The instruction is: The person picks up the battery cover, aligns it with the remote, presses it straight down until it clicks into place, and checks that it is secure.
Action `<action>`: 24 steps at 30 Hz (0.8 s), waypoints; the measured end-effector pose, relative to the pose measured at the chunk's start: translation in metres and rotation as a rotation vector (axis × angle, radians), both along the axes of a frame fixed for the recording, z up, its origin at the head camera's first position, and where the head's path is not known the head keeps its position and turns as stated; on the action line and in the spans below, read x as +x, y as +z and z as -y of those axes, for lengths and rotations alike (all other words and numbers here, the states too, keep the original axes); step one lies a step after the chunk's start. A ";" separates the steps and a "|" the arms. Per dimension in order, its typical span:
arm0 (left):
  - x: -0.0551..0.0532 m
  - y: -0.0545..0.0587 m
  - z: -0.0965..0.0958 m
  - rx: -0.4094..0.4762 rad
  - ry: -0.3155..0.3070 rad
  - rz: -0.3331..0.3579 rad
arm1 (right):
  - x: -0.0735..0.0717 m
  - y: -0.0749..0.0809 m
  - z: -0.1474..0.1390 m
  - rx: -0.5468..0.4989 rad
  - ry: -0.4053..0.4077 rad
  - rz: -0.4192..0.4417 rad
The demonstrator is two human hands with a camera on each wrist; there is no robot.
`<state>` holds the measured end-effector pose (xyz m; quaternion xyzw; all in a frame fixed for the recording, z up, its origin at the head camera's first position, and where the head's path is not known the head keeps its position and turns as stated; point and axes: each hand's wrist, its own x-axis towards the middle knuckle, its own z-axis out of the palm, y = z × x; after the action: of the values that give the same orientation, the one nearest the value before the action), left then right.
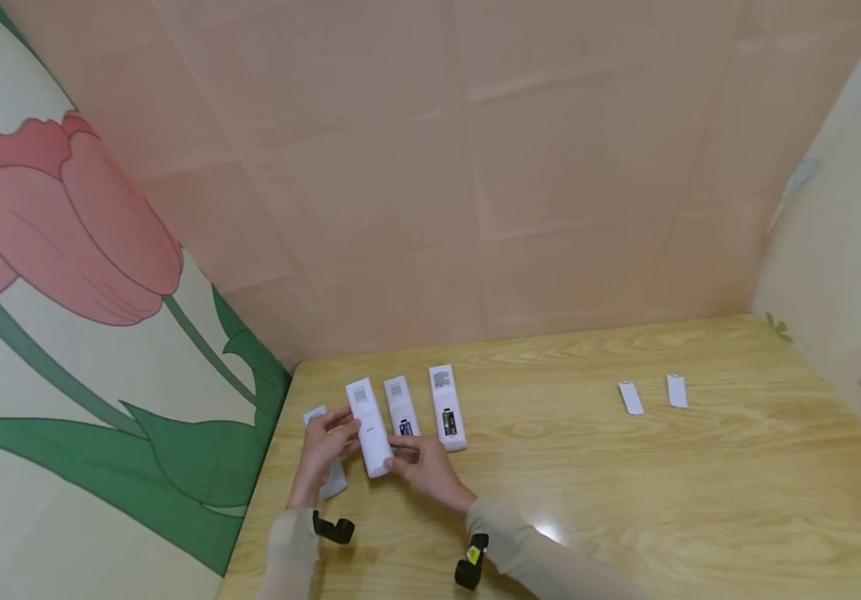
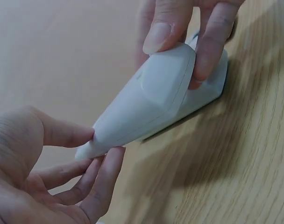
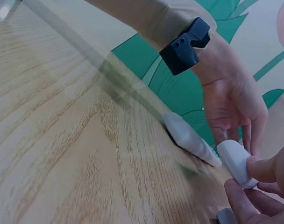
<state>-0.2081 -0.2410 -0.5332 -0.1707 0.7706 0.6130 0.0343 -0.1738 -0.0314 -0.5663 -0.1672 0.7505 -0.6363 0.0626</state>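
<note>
Both hands hold a white remote control (image 1: 370,429), its back turned up toward the head camera and its battery cover in place. My left hand (image 1: 322,447) pinches it along its left edge, thumb on one face and fingers under the other, as the left wrist view shows. At its thicker lower end, the right hand (image 1: 430,477) grips the remote between thumb and fingers. It is tilted, raised over the table. Another remote (image 1: 335,481) lies on the table, partly hidden behind the left hand.
To the right lie two remotes, a nearer one (image 1: 397,396) and a farther one (image 1: 441,392), backs up with batteries showing in uncovered compartments. Two white battery covers, one (image 1: 631,398) beside the other (image 1: 677,392), lie farther right on the wooden table (image 1: 625,500). Walls border its back and sides.
</note>
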 end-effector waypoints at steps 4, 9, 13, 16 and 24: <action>0.000 -0.002 0.000 -0.016 0.026 0.009 | 0.000 -0.001 0.003 0.028 -0.005 -0.013; 0.000 -0.001 -0.002 -0.060 0.037 0.014 | -0.003 -0.003 0.006 0.046 -0.006 -0.035; -0.001 -0.003 -0.003 -0.104 0.038 0.007 | -0.007 -0.006 0.008 0.066 -0.013 -0.031; -0.002 -0.006 -0.004 -0.146 0.031 -0.014 | -0.009 -0.007 0.010 0.074 -0.012 -0.026; 0.002 -0.013 -0.006 -0.359 -0.045 -0.093 | -0.009 -0.003 0.016 0.067 0.027 0.005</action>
<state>-0.2057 -0.2351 -0.5465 -0.1283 0.8720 0.4721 -0.0188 -0.1828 -0.0471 -0.5692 -0.1733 0.7688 -0.6105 0.0785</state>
